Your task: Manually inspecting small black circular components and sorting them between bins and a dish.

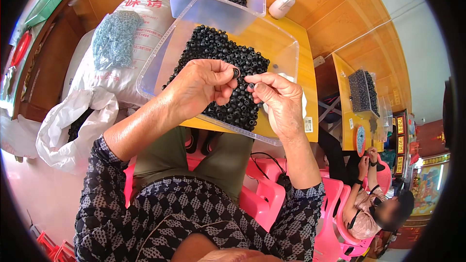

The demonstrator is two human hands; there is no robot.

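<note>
Both my hands are raised over a clear plastic bin (145, 75) that holds a heap of small black round pieces (218, 43). Between the thumb and fingers of my left hand (196, 85) is a black ring-like piece (236, 73). My right hand (280, 99), just beside it, pinches another small dark piece (251, 86) at its fingertips. The two pieces are close together but apart. What exact kind of part they are is too small to make out.
The bin rests on a yellow table (306, 43). Behind it stands a second clear bin (218, 12) with black pieces, near a white bottle (281, 6). White sacks (141, 39) and a bag of bluish pieces (116, 39) lie left. Another person (364, 213) sits at a table right.
</note>
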